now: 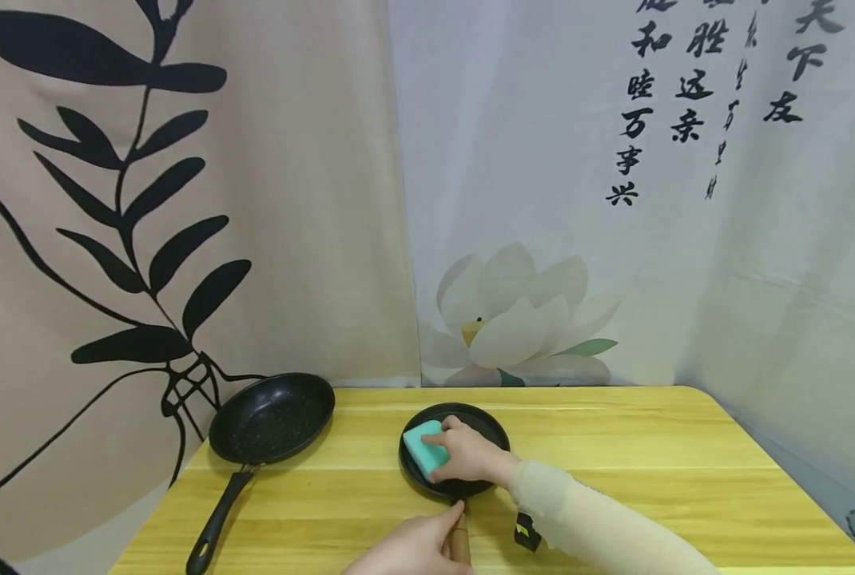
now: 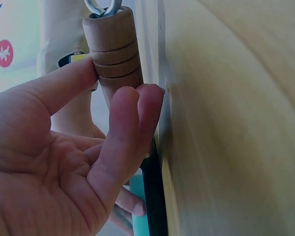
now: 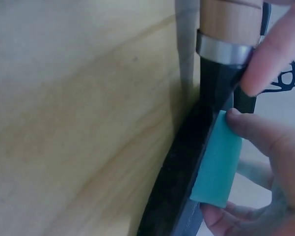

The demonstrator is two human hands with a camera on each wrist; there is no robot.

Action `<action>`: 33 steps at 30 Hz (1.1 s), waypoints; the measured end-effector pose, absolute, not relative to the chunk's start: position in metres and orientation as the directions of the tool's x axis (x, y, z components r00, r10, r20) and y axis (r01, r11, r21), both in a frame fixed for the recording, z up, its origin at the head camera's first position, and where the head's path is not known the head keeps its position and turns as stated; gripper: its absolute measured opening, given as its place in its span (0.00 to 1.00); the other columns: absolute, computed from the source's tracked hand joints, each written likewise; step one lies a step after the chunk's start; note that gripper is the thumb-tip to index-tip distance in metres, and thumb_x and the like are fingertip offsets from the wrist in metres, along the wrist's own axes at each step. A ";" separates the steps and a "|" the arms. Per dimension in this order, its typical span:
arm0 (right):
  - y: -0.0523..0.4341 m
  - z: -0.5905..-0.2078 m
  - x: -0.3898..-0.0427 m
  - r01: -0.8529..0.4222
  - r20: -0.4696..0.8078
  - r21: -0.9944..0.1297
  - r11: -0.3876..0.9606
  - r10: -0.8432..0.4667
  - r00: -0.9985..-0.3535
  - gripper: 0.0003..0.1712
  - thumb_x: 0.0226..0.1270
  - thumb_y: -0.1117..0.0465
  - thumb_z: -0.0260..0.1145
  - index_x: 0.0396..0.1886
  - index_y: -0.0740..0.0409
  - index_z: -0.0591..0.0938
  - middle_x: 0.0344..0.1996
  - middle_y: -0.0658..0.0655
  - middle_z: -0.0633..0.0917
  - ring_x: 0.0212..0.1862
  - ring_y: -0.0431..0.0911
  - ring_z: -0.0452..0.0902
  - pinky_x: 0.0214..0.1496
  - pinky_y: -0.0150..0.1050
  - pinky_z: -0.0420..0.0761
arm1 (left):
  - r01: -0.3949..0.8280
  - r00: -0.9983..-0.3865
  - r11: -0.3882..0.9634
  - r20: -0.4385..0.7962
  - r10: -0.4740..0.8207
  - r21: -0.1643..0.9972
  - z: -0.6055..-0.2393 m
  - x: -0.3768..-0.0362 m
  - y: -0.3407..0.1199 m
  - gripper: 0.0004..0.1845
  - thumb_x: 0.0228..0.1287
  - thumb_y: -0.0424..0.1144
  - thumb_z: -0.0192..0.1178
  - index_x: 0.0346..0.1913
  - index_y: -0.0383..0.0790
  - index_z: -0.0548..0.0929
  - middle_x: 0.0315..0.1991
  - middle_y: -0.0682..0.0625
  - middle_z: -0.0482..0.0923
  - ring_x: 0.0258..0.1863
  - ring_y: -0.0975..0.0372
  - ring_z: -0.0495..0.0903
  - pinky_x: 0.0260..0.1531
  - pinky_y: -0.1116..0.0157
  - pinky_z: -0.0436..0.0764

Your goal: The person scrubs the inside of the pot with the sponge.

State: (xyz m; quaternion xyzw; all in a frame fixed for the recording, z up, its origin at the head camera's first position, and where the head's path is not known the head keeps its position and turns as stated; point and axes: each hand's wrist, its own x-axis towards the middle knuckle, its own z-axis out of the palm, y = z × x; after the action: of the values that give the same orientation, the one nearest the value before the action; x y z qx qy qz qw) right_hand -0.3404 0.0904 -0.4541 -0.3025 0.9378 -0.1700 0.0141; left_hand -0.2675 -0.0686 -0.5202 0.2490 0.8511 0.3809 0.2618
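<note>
A small black frying pan [image 1: 487, 427] with a wooden handle [image 2: 113, 46] lies on the table, its handle toward me. With thumb and fingers, my left hand [image 1: 415, 546] pinches that handle; a metal ring shows at its end in the left wrist view. Inside the pan is a turquoise sponge [image 1: 424, 449], and my right hand [image 1: 471, 455] grips it by its edges. The right wrist view has the sponge [image 3: 218, 162] against the pan's inner side, thumb on one edge and fingers on the other.
A larger black frying pan [image 1: 272, 419] stands at the table's back left, its black handle [image 1: 215, 523] pointing toward me. A black and yellow device [image 1: 526, 531] sits below my right wrist. The wooden table [image 1: 650, 463] ends at a printed curtain [image 1: 312, 200] behind.
</note>
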 end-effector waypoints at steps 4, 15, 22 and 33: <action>0.091 -0.454 -0.345 -0.564 0.072 -0.318 0.762 -0.574 -0.816 0.37 0.54 0.49 0.76 0.64 0.50 0.78 0.59 0.65 0.72 0.56 0.54 0.72 0.48 0.40 0.77 | 0.212 -0.764 0.625 -0.271 0.585 0.751 -0.468 -0.240 -0.063 0.45 0.57 0.50 0.70 0.71 0.31 0.63 0.22 0.52 0.76 0.21 0.63 0.74 0.22 0.66 0.72; 0.095 -0.458 -0.359 -0.565 0.091 -0.328 0.757 -0.570 -0.816 0.36 0.54 0.51 0.76 0.64 0.51 0.78 0.60 0.66 0.72 0.57 0.57 0.71 0.49 0.44 0.77 | 0.223 -0.743 0.647 -0.302 0.597 0.729 -0.488 -0.254 -0.066 0.50 0.54 0.62 0.68 0.73 0.38 0.62 0.22 0.54 0.76 0.21 0.64 0.75 0.23 0.66 0.73; 0.099 -0.457 -0.364 -0.545 0.096 -0.335 0.769 -0.548 -0.831 0.36 0.54 0.53 0.76 0.64 0.54 0.77 0.60 0.69 0.71 0.56 0.58 0.72 0.48 0.44 0.77 | 0.191 -0.719 0.606 -0.310 0.622 0.772 -0.470 -0.247 -0.066 0.49 0.56 0.56 0.69 0.72 0.30 0.61 0.21 0.51 0.76 0.18 0.63 0.74 0.21 0.66 0.72; 0.106 -0.457 -0.370 -0.510 0.088 -0.352 0.785 -0.514 -0.853 0.35 0.55 0.55 0.75 0.64 0.56 0.77 0.60 0.71 0.71 0.57 0.60 0.71 0.50 0.50 0.76 | 0.199 -0.714 0.624 -0.324 0.621 0.756 -0.472 -0.249 -0.067 0.51 0.56 0.61 0.67 0.73 0.33 0.60 0.24 0.53 0.76 0.22 0.64 0.75 0.24 0.65 0.74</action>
State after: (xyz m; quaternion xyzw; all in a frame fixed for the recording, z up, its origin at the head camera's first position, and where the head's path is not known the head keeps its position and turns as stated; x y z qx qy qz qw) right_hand -0.3699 0.1060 -0.4567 -0.2709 0.9447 -0.1847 0.0062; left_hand -0.2491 -0.0673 -0.4723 0.2404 0.8524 0.3610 0.2921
